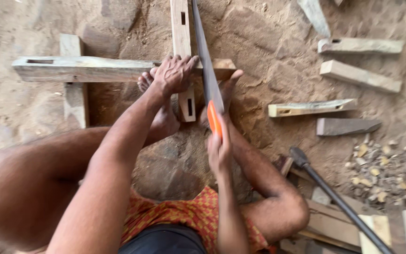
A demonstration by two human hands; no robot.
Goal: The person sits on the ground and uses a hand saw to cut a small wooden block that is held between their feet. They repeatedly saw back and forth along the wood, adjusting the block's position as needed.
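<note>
Right hand [219, 150]: gripping orange handle of handsaw [207, 70], blade crossing the beam.
Left hand [175, 74]: pressing flat, fingers spread, on mortised wooden beam [95, 68].
Containers: none showing.

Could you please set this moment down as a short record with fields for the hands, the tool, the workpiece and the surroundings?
Left hand: left hand pressed flat on the wooden beam
Right hand: right hand gripping the orange handle of the hand saw
Saw: blade runs away from the person, beside the left hand's fingers
Workpiece: beam lies crosswise on the sandy ground, a foot at its right end
Nearby: mortised wood pieces to the right, hammer, wood chips
</note>
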